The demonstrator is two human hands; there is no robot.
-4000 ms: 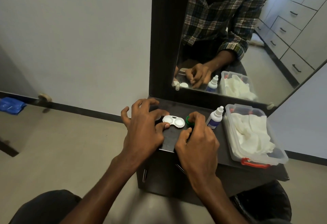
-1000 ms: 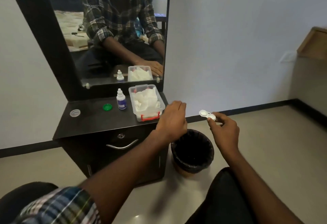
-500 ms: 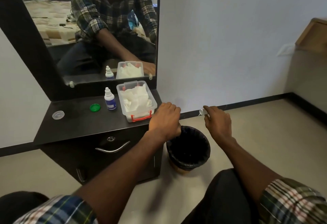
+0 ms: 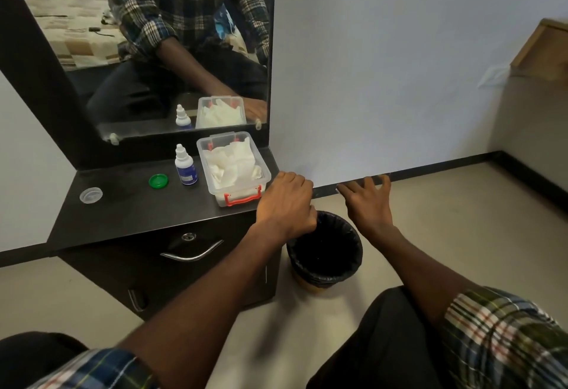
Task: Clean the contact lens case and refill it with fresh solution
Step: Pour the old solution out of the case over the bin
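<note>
My right hand (image 4: pixel 367 201) hovers palm down over the black-lined bin (image 4: pixel 352 244), fingers spread. Only a pale sliver of the contact lens case (image 4: pixel 337 188) shows at the thumb tip; the rest is hidden under the hand. My left hand (image 4: pixel 287 204) rests loosely curled at the right corner of the black dresser top (image 4: pixel 138 207), holding nothing I can see. On the dresser lie a green cap (image 4: pixel 158 181) and a clear cap (image 4: pixel 91 195). The small white solution bottle (image 4: pixel 185 166), capped and with a blue label, stands upright beside the green cap.
A clear plastic box (image 4: pixel 261 167) with a red latch holds white tissues, just left of my left hand. A mirror (image 4: pixel 153 50) backs the dresser. A drawer with a metal handle (image 4: pixel 192 253) is below. A wooden cabinet (image 4: pixel 544 50) stands at far right.
My right hand has turned further palm down over the bin, so the lens case has gone almost out of sight. My left hand stays at the dresser corner. The view has tilted slightly.
</note>
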